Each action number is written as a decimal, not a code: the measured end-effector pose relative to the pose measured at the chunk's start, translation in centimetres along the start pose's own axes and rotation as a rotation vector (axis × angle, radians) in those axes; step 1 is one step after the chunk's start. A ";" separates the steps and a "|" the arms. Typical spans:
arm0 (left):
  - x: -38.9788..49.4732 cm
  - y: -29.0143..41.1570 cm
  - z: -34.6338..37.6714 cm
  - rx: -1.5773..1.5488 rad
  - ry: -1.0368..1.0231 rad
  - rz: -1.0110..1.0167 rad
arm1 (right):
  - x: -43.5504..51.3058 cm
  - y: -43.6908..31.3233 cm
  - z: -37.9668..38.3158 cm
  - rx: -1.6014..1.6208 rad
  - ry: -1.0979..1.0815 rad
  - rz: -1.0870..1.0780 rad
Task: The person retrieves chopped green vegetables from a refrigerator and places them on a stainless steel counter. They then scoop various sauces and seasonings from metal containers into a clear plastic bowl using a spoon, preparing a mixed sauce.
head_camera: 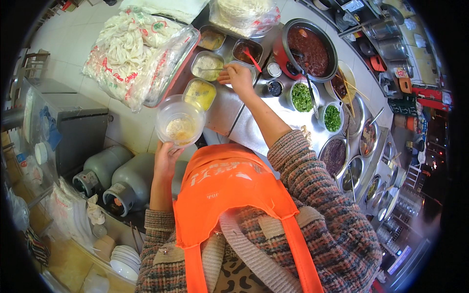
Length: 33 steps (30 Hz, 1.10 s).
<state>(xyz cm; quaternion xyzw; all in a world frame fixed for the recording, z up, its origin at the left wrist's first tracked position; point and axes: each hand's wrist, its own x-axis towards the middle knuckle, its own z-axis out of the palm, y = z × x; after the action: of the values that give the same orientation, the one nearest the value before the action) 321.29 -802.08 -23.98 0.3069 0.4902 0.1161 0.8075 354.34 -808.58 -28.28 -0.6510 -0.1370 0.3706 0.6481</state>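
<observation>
My left hand [166, 157] holds a clear plastic bowl [161, 121] by its near side. Pale and brownish seasoning lies in the bottom of the bowl. The fingers of my right hand [234, 78] are at the handle end of a metal spoon [210, 69]. That spoon rests in a small steel container of pale powder [209, 60]. Just nearer to me stands a container of yellow seasoning [200, 93], its edge close to the bowl. Beyond them, a red spoon [252, 58] sticks out of a container of dark sauce [242, 49]. My right wrist partly covers another container.
Bagged noodles [128, 55] fill a tray at the left. A large pot of red-brown broth [307, 47] with a ladle stands at the back right. Chopped greens [302, 97] and steel pans [333, 155] line the right. Gas cylinders [135, 179] stand low at the left.
</observation>
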 end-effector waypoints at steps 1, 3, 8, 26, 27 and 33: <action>0.0 0.1 0.0 -0.002 0.013 0.001 | -0.1 0.0 0.0 0.041 0.035 0.073; 0.0 0.2 0.1 -0.003 0.042 0.018 | -0.2 -0.1 0.1 0.144 0.048 0.131; -0.5 0.5 1.0 0.009 0.041 0.018 | -1.7 -2.8 -0.2 0.222 0.094 0.101; -1.1 -0.2 -1.7 0.047 0.117 0.006 | -6.0 0.0 0.9 -0.174 -0.101 0.025; -1.1 -0.1 -1.7 0.053 0.116 0.003 | -6.1 0.5 1.0 -0.145 -0.099 0.058; -1.1 -0.3 -1.2 0.098 0.127 -0.024 | -6.8 1.2 1.2 0.034 -0.159 0.212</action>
<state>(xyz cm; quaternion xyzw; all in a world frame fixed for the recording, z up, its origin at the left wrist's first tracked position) 319.69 -802.37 -23.82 0.3324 0.5490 0.1015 0.7601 348.53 -812.33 -27.19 -0.6193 -0.1122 0.4897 0.6034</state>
